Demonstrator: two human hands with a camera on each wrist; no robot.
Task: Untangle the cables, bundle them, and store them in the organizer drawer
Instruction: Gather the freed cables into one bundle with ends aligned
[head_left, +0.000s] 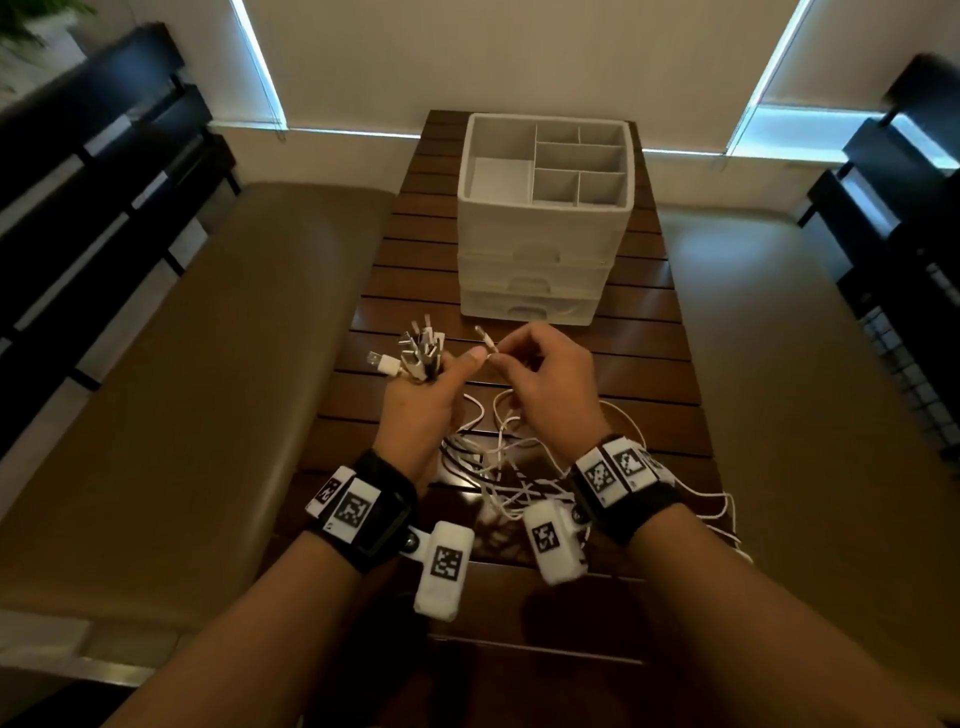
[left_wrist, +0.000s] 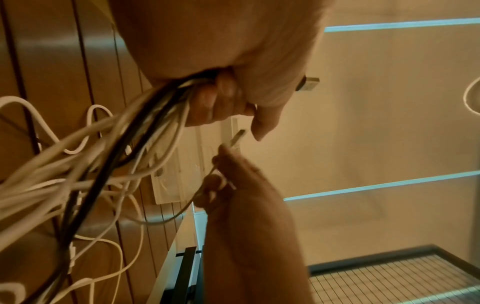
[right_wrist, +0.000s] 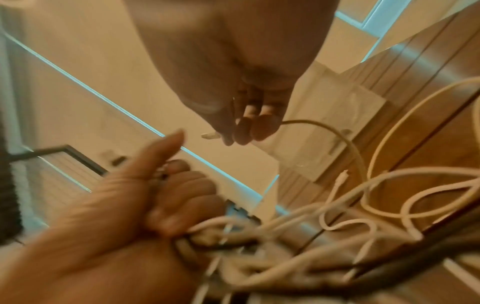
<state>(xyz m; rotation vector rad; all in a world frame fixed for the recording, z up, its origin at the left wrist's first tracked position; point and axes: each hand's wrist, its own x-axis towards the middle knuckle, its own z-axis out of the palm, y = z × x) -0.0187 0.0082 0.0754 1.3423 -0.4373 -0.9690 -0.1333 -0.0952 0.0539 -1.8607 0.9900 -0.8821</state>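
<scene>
My left hand (head_left: 426, 400) grips a bunch of white and black cables, their plug ends (head_left: 422, 349) sticking up out of the fist. The cable tangle (head_left: 498, 457) hangs down from the fist onto the wooden table (head_left: 649, 364). My right hand (head_left: 540, 374) pinches one thin white cable just behind its small connector (head_left: 484, 336), close to the left thumb. In the left wrist view the fist (left_wrist: 221, 102) clamps the bundle (left_wrist: 145, 127). In the right wrist view the right fingertips (right_wrist: 244, 131) pinch the white cable (right_wrist: 324, 129). The white drawer organizer (head_left: 545, 228) stands beyond the hands, its drawers closed.
The organizer's top tray (head_left: 498, 179) has several open compartments. Loose cable loops (head_left: 722, 514) trail off the right side of the table. Padded benches (head_left: 182, 389) flank the narrow table on both sides, with dark slatted chairs (head_left: 93, 171) behind.
</scene>
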